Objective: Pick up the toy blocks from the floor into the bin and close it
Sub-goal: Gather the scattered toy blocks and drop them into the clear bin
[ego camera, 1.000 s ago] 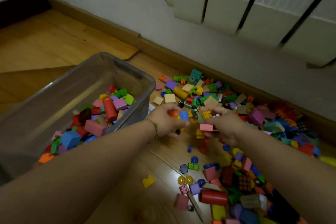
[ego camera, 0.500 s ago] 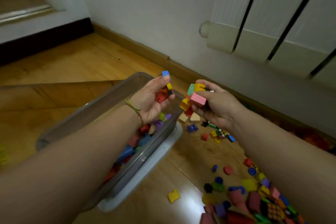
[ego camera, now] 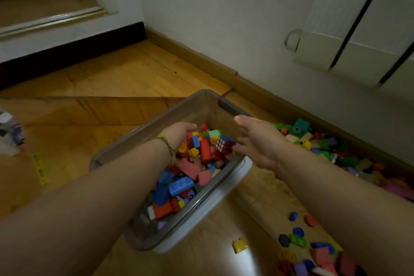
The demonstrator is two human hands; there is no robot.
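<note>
Toy blocks: small, hard plastic and foam pieces in mixed colours. I judge them light, stiff and not fragile, but loose and many, so they are likely to spill from a handful. Best scooped with both palms cupped together. The odd stray, like the yellow studded block (ego camera: 240,245) lying alone on the wooden floor (ego camera: 125,74), wants a fingertip pinch.

Where they are: a good layer of blocks (ego camera: 190,170) already lies in the translucent grey plastic bin (ego camera: 143,129). A large heap (ego camera: 324,144) remains on the floor along the skirting board, with more scattered bottom right. The bin stands on a white plastic lid (ego camera: 233,188), as far as I can tell.

Left hand (ego camera: 181,132): inside the bin, palm down, fingers curled over the pile. Cannot tell whether anything is left under it.
Right hand (ego camera: 257,141): over the bin's rim, fingers spread apart, holding nothing. A small puzzle cube (ego camera: 223,143) sits just beside its fingertips.

Change: half a second ago both hands held clutches of blocks above the bin. Now the right is emptied and the left has dropped into the bin.
</note>
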